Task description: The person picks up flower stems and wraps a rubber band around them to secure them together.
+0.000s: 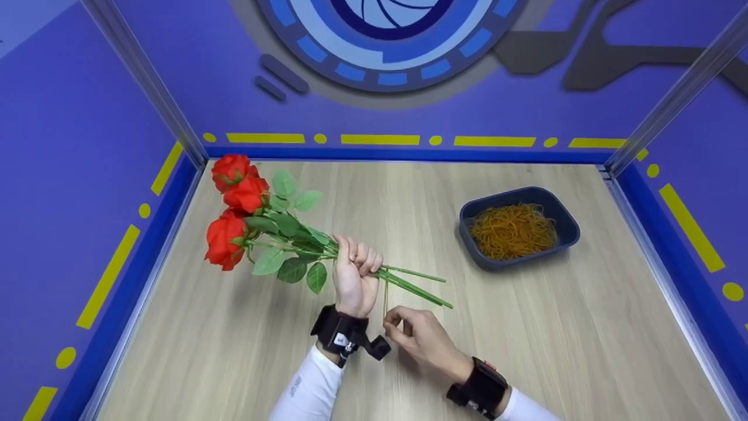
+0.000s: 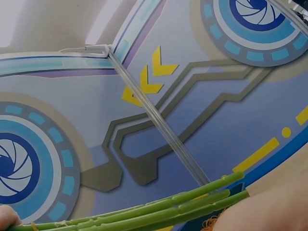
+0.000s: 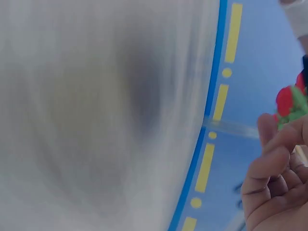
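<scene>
A blue wall [image 1: 409,121] bears a round emblem [image 1: 392,61] at twelve o'clock. Metal posts [image 1: 148,79] stand at ten and two; a wood-grain tabletop [image 1: 561,327] reaches six.

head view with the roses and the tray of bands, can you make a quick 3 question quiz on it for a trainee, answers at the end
1. Open question: What does the right hand pinch?

2. True or false: The left hand grips the green stems.

3. Multiple choice: Relative to the red roses, where does the dark tray of tangled bands lie in the head view?
a) to the left
b) to the right
c) underneath

Key:
1. A thin band that runs up to the stems.
2. True.
3. b
</scene>
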`<action>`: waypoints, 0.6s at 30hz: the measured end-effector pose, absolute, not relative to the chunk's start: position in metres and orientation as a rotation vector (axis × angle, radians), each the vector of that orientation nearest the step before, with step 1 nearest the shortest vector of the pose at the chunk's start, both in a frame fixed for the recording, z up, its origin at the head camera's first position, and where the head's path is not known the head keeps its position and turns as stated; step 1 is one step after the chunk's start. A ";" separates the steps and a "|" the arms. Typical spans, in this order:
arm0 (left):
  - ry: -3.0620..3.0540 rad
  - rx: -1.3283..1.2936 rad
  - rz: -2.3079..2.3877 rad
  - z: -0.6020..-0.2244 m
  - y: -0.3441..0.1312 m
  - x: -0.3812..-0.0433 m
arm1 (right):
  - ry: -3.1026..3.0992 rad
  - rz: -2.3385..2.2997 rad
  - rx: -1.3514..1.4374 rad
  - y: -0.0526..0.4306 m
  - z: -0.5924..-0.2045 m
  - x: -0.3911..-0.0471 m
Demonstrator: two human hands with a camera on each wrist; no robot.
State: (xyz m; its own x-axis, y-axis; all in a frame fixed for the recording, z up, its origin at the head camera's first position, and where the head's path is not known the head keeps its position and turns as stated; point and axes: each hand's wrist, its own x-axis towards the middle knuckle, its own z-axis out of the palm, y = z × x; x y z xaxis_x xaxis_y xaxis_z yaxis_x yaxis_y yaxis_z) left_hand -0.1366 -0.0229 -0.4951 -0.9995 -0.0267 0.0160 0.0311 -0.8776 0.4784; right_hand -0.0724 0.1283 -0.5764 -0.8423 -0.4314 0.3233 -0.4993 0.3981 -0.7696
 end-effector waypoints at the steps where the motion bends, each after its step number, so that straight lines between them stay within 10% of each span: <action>1: -0.773 -0.010 -3.014 -0.497 -0.023 -0.137 | -2.569 1.470 0.863 0.127 -0.575 -0.070; 18: -0.810 0.104 -3.018 -0.522 -0.025 -0.142 | -2.416 1.412 0.952 0.136 -0.551 -0.053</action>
